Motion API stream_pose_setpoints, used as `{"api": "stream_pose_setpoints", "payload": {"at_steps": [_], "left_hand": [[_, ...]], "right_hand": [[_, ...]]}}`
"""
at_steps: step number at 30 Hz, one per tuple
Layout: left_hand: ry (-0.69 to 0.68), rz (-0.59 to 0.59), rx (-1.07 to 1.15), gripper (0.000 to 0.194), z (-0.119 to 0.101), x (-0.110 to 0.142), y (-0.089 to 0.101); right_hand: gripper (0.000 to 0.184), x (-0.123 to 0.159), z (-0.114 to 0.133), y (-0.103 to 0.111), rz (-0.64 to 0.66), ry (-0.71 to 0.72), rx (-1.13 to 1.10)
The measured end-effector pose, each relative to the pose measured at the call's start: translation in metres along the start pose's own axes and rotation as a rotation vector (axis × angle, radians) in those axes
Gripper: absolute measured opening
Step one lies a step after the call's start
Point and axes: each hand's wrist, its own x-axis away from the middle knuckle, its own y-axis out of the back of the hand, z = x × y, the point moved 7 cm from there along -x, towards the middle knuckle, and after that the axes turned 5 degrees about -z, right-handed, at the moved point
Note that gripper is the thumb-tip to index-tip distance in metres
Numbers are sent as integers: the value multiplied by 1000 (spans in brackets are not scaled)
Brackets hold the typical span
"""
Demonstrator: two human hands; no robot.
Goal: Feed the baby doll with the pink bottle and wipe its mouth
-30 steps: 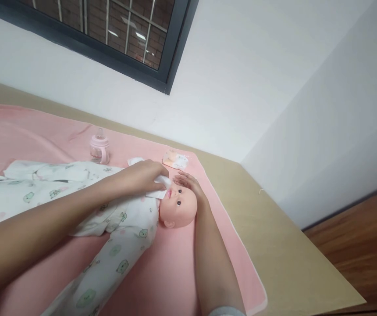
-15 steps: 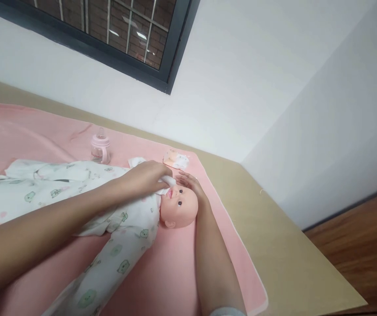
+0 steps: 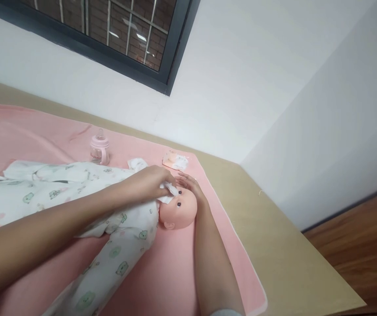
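With left hand (image 3: 151, 182), pinches a wipe (image 3: 172, 189) over the lower face of the doll's head (image 3: 182, 211), near the right edge of the mat (image 3: 162, 272); with right hand (image 3: 191, 184), fingers extended, curves around the far side. Could catch the far eye (image 3: 179, 192) by sliding the wipe further, or roll the head by pressing unevenly. Cannot make out the mouth, covered, nor most left fingertips and right palm.

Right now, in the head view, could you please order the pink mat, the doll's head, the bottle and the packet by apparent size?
1. Pink mat
2. Doll's head
3. Bottle and packet: too alike to rank surely.
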Motion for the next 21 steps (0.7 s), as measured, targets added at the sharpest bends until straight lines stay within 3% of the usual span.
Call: {"api": "stream_pose_setpoints", "payload": {"at_steps": [14,21], "left_hand": [[17,-107,-100,16,-1,-1,6],[39,-105,-128,18,4,-3,6]], "right_hand": [[37,0,0,1,-12,-9,22],[38,-2,-1,2,-1,0,18]]}}
